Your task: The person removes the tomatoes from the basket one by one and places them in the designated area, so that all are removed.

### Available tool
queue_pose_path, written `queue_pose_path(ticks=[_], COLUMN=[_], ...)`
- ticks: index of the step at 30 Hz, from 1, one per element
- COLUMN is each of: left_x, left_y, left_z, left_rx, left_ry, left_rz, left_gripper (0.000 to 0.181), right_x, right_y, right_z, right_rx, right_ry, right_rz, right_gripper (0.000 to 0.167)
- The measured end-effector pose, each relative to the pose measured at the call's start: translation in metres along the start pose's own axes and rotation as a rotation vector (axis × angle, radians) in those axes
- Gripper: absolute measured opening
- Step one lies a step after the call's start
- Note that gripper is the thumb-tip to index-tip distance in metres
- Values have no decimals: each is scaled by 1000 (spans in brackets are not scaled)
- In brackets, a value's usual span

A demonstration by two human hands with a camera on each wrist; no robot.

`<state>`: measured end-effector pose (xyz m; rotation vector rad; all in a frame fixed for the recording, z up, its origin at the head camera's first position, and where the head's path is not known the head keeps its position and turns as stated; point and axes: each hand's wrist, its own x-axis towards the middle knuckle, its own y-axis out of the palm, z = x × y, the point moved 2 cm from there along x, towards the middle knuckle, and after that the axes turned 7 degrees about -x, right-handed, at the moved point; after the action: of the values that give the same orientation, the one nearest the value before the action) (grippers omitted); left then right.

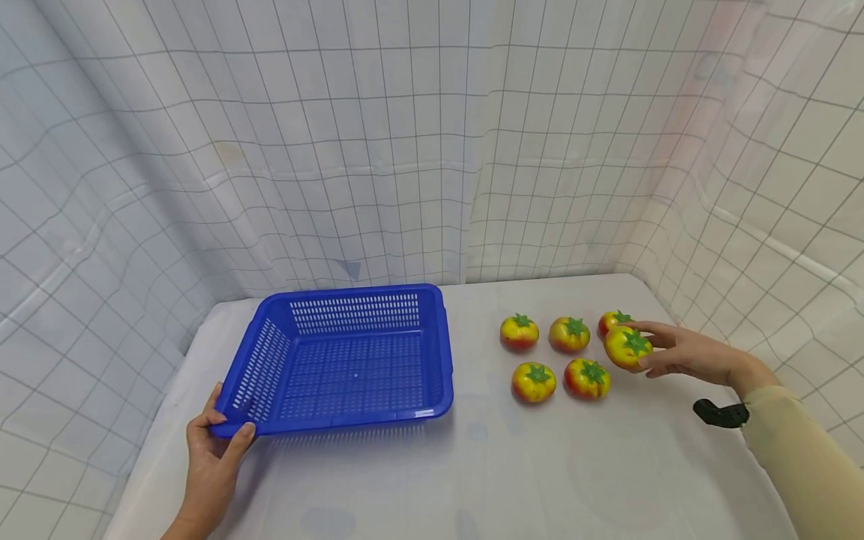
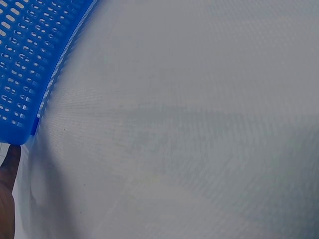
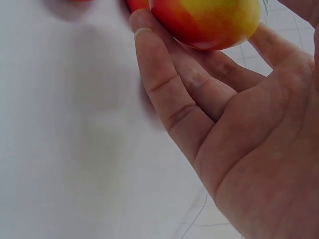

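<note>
A blue plastic basket (image 1: pixel 358 375) with slotted walls is at the left of the table, its inside bare. My left hand (image 1: pixel 212 461) grips its near left corner, thumb over the rim; in the left wrist view only a fingertip (image 2: pixel 11 164) shows under the basket (image 2: pixel 30 64). At the right, my right hand (image 1: pixel 695 356) holds a yellow-and-red tomato (image 1: pixel 624 348) with a green star-shaped top between thumb and fingers. The right wrist view shows this tomato (image 3: pixel 209 22) above the palm side of the fingers. Another tomato (image 1: pixel 610 321) is partly hidden behind it.
Several more tomatoes lie on the white-covered table between basket and right hand: two at the back (image 1: pixel 519 333) and two nearer (image 1: pixel 533 382). White gridded sheets (image 1: pixel 378 150) enclose the back and sides. A black strap piece (image 1: pixel 721 414) sticks out by the right wrist.
</note>
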<state>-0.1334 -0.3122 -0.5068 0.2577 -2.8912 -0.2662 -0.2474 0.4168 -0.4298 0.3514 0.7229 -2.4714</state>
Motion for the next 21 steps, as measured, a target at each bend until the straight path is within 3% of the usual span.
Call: queue_pose_path(ticks=[21], left_x=[0], left_y=[2], left_z=[-1], left_rx=[-17], left_ry=[8], left_rz=[3], left_gripper=[36], right_x=[-8], right_y=[4], right_z=[-32], right_rx=[30], right_ry=[78], right_rz=[-37], right_gripper=[84])
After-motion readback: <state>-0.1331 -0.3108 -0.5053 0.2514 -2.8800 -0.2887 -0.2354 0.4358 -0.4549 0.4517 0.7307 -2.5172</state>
